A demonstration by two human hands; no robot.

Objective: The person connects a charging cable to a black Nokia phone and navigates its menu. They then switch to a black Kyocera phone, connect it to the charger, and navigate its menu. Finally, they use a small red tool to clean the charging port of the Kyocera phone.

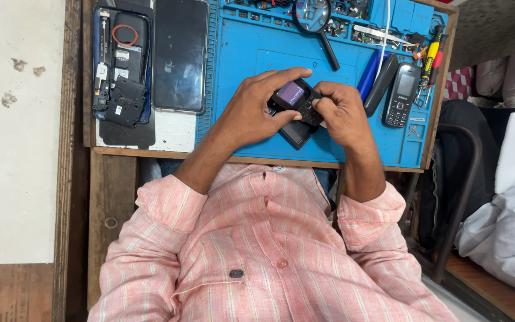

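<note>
On a small wooden desk (114,152) set against a pale wall, a blue silicone work mat (251,53) covers most of the top; its far edge carries shallow trays of small parts. The person sits close to the desk in a pink striped shirt, and a white cloth bundle lies at the right.

Above the middle of the mat, both hands hold a small black keypad phone (296,98). Its screen glows purple and its keypad faces up. The left hand (251,113) wraps the phone's left side, with its fingers curled over the top edge. The right hand (341,113) closes its fingers on the keypad end. A dark flat part (296,134) lies just beneath the phone, on the mat.

To the left, off the mat, lie an opened phone (120,65) with exposed boards and a black smartphone (180,53), face up. A magnifying glass (314,18) rests beyond the hands. To the right lie a blue cover (371,74), a dark cover (382,80), a second keypad phone (402,95) and screwdrivers (431,62). The hands hide part of the held phone's body.
</note>
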